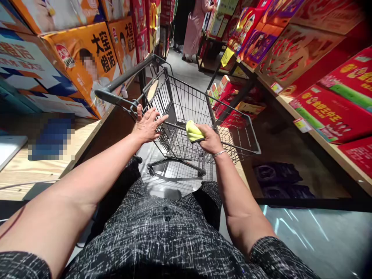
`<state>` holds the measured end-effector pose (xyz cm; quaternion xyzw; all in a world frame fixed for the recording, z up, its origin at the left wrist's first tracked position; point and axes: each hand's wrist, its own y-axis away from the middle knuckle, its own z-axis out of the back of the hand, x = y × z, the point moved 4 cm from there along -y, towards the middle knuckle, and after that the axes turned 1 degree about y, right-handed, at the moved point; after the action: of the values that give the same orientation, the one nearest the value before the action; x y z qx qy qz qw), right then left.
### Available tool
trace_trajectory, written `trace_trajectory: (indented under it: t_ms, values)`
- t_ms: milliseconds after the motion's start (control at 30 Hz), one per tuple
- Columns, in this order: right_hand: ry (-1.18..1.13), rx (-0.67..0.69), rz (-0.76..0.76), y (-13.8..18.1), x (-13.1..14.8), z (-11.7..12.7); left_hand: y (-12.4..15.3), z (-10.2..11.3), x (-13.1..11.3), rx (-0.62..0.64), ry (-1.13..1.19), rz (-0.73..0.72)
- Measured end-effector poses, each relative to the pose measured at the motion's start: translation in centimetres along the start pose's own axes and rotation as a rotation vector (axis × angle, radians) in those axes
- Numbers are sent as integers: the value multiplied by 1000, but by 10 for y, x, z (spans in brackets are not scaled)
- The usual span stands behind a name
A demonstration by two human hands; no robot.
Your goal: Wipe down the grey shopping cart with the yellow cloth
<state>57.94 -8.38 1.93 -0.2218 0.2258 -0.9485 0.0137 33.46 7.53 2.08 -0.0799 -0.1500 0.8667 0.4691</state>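
A small black wire shopping cart [232,116] stands in a store aisle right in front of me. My left hand [148,124] rests on the cart's near rim beside the handle bar [116,91], fingers spread and pressed on the wire. My right hand [210,139] is closed around a yellow cloth [193,132] and presses it against the near rim of the basket. The basket looks empty.
Orange and blue boxes [87,62] line a wooden shelf on the left. Red gift boxes [328,108] fill shelves on the right, with more stacked low ahead. A person in pink [194,27] stands far down the aisle. Dark packs [276,174] lie under the right shelf.
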Motion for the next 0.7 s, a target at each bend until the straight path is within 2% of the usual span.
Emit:
trace_trajectory:
  t_ms: [100,233,333,433,533,633,700]
  values:
    - [189,-57,56,-3,-1,-26,-17,0,10,68,-29,51]
    - [412,-92,107,19,-25,-62,-37,-1,27,127,-30,111]
    - [469,84,53,43,-49,-94,-49,-2,38,149,-32,149]
    - [479,335,-26,67,-67,-127,-61,-4,39,173,-74,195]
    - [491,499,-73,85,-76,-154,-77,-7,19,222,-64,203]
    - [509,533,-85,89,-75,-163,-91,-16,-26,285,73,-5]
    - [535,526,-81,83,-72,-154,-95,-26,-55,330,162,-136]
